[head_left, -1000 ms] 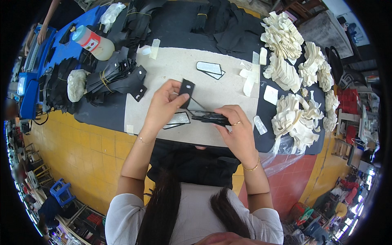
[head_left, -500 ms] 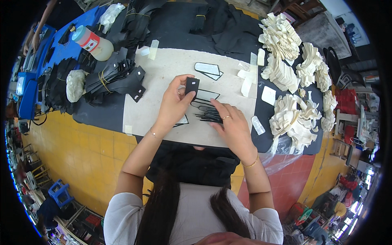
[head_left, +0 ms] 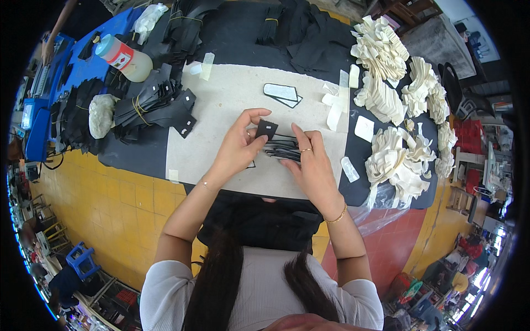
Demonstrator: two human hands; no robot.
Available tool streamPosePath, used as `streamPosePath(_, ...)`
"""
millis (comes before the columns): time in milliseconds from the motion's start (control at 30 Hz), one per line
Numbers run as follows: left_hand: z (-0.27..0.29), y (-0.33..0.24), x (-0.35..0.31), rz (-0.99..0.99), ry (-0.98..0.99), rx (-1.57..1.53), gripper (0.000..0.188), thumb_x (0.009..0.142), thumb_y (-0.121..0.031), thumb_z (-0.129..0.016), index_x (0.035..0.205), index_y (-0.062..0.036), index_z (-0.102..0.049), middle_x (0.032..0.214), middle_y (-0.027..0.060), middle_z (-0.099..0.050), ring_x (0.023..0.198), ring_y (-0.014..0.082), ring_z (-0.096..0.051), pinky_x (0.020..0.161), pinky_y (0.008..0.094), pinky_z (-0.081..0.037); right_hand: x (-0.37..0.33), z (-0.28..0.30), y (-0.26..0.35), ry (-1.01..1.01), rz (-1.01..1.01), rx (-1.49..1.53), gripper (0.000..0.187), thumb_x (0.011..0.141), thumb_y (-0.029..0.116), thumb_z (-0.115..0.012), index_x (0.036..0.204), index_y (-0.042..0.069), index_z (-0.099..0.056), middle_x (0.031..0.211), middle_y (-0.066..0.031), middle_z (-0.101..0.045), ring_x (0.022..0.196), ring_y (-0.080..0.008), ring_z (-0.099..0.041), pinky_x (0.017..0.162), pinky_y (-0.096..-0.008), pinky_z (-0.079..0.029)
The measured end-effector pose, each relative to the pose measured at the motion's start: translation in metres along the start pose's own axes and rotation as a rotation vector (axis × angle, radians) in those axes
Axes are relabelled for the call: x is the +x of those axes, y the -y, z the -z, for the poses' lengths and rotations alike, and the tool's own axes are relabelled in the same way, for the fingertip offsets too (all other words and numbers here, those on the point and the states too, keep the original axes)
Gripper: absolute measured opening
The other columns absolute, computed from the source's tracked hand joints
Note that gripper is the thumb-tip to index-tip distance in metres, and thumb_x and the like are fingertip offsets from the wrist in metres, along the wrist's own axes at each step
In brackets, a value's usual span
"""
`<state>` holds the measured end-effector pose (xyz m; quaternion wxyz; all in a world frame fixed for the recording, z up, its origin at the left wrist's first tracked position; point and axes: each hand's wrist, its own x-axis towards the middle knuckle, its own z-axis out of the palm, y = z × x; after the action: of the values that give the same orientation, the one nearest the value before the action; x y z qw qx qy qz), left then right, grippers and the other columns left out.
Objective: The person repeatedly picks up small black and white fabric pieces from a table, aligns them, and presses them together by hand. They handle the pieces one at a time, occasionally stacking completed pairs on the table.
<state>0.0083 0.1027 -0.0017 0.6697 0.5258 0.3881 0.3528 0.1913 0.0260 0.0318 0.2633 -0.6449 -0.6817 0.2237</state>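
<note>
On the beige work mat (head_left: 232, 105), centre of table:
Left hand (head_left: 238, 148): pinches a small black tab (head_left: 266, 130) between thumb and fingertips, lifted clear for handling.
Right hand (head_left: 312, 165): fingers flat, pressing the black strap bundle (head_left: 281, 149) to steady it.
Bundle axis: left–right, the tab at its left end.

On the table (head_left: 232, 33), the mat (head_left: 232, 105) lies at the middle of the near edge, the bottle (head_left: 122, 57) at the far left corner, and the paper stacks (head_left: 397, 110) along the right edge.
</note>
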Motion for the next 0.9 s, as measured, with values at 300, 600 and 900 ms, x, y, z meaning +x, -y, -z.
streamPosePath(300,0.011,-0.014,0.009,-0.224,-0.241,-0.042,0.026,0.093,0.005,-0.066,0.118,0.0003,-0.062,0.103,0.0071,-0.069,0.092,0.0097,-0.066,0.080,0.0211,-0.049,-0.006,0.015,0.004,0.046,0.166,-0.154,0.040,0.075,0.012,-0.081,0.111,0.005,-0.068,0.108,-0.0077,-0.059,0.101,-0.0291,-0.055,0.090,-0.0396,-0.045)
streamPosePath(600,-0.012,-0.015,0.008,-0.022,-0.118,0.341,0.022,0.088,0.000,-0.068,0.109,-0.0025,-0.072,0.102,0.0083,-0.071,0.087,0.0183,-0.070,0.074,0.0292,-0.053,-0.009,0.011,-0.003,0.083,0.178,-0.127,0.040,0.074,0.017,-0.082,0.111,0.011,-0.068,0.104,-0.0042,-0.058,0.103,-0.0243,-0.053,0.089,-0.0390,-0.041)
streamPosePath(900,-0.002,-0.012,0.003,-0.363,0.008,0.840,0.027,0.082,-0.009,-0.077,0.109,-0.0050,-0.072,0.107,0.0091,-0.066,0.106,0.0294,-0.059,0.092,0.0369,-0.048,-0.012,0.031,0.001,0.126,0.212,-0.121,0.039,0.071,0.018,-0.084,0.107,0.010,-0.069,0.102,-0.0043,-0.059,0.100,-0.0257,-0.054,0.088,-0.0383,-0.040)
